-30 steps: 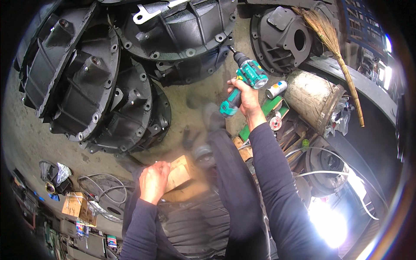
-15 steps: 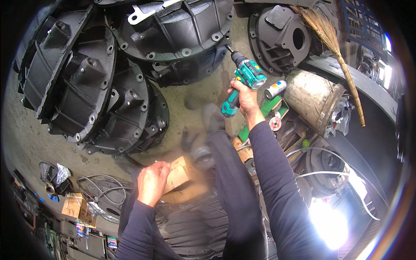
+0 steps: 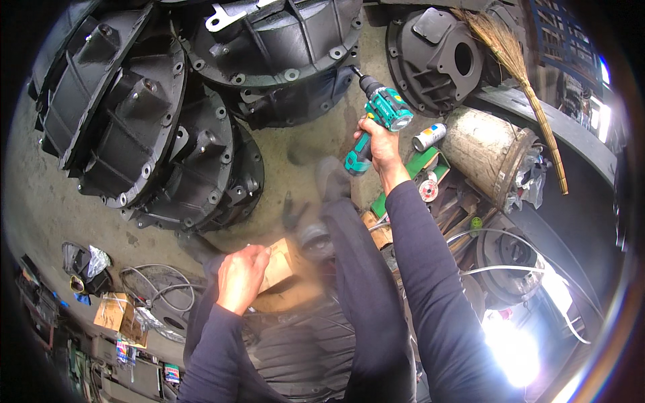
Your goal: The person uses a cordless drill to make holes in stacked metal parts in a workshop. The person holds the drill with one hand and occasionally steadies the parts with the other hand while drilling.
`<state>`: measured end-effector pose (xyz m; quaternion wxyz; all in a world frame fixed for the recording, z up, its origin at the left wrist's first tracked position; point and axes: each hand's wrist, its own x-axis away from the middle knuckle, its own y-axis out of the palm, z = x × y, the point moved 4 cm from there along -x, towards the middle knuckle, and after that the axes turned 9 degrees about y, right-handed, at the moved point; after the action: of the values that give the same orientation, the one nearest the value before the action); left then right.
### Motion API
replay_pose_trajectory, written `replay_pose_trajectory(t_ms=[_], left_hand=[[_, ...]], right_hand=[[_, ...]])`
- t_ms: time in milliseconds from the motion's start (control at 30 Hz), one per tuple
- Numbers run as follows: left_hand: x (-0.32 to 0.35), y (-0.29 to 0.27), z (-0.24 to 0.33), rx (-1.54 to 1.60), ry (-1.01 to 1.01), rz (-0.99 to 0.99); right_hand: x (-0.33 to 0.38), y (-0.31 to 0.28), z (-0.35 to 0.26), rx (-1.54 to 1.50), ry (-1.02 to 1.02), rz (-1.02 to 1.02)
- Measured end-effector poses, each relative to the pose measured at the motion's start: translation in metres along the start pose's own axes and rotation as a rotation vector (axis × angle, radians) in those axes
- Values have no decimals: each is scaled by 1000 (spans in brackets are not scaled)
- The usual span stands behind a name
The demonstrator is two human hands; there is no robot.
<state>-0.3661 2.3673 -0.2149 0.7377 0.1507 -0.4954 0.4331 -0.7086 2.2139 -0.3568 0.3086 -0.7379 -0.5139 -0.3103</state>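
My right hand point(image 3: 384, 146) is wrapped round the handle of a teal and black cordless drill point(image 3: 388, 109). The drill points up and left, its bit close to the rim of a black cast housing point(image 3: 295, 97); whether the two touch I cannot tell. My left hand point(image 3: 243, 277) is closed, thumb and fingers pinched together, over an open cardboard box point(image 3: 279, 272) between my legs. A small bit of something seems to show at those fingertips, too small to name. Blur covers the box's lower part and its contents.
Stacked black cast housings point(image 3: 134, 127) fill the left. A round black casting point(image 3: 437, 64), a straw broom point(image 3: 517, 74), a spray can point(image 3: 430, 137) and a dirty bucket point(image 3: 484, 151) stand at right. White cables point(image 3: 497, 269) curve beside my right arm. A wooden box point(image 3: 114, 312) lies lower left.
My left fingertips have shifted slightly up and right over the cardboard box. The drill stays in my right hand, nearly in the same place. The whole view has turned slightly.
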Motion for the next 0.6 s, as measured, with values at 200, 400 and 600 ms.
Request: replay_pose_trajectory(t_ms=[200, 400, 600], left_hand=[[3, 9, -5, -37, -17, -33], [12, 7, -12, -13, -51, 15], [15, 1, -13, 1, -39, 36]], right_hand=[[0, -11, -1, 84, -41, -30], [-1, -20, -1, 106, -97, -84], [-5, -26, -5, 298, -118, -22]])
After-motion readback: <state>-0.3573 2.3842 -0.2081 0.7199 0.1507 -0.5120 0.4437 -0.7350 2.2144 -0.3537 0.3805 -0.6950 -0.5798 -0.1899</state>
